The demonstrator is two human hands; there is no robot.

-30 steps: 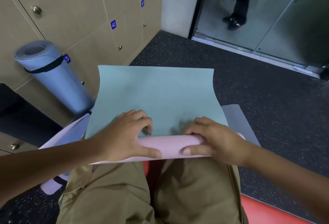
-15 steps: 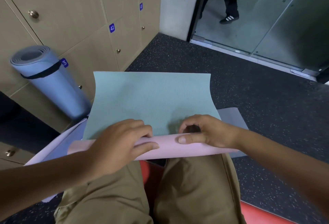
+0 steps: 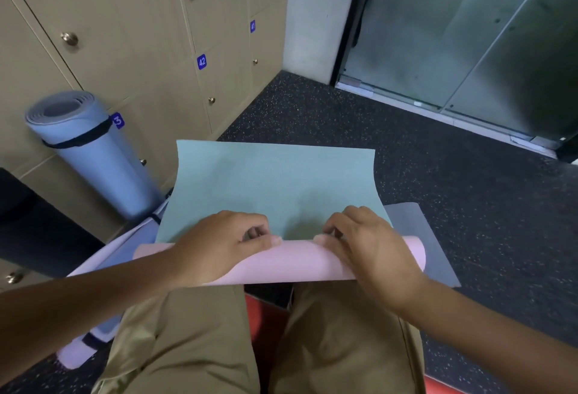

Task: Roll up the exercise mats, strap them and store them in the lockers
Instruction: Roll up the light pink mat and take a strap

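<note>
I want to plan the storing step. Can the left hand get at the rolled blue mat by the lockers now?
Probably not right away. The left hand grips the pink roll together with the right hand, so it is busy. The path to the blue mat itself looks free.

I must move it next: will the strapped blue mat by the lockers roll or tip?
The blue mat leans tilted against the lockers, so a nudge may tip it. Once down, its round shape would probably roll. The black strap should keep it from unrolling.

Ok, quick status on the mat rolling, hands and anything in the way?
Left hand and right hand both grip the pink roll. Green mat mostly unrolled ahead. Blue strapped mat leans on lockers, clear of the roll.
</note>
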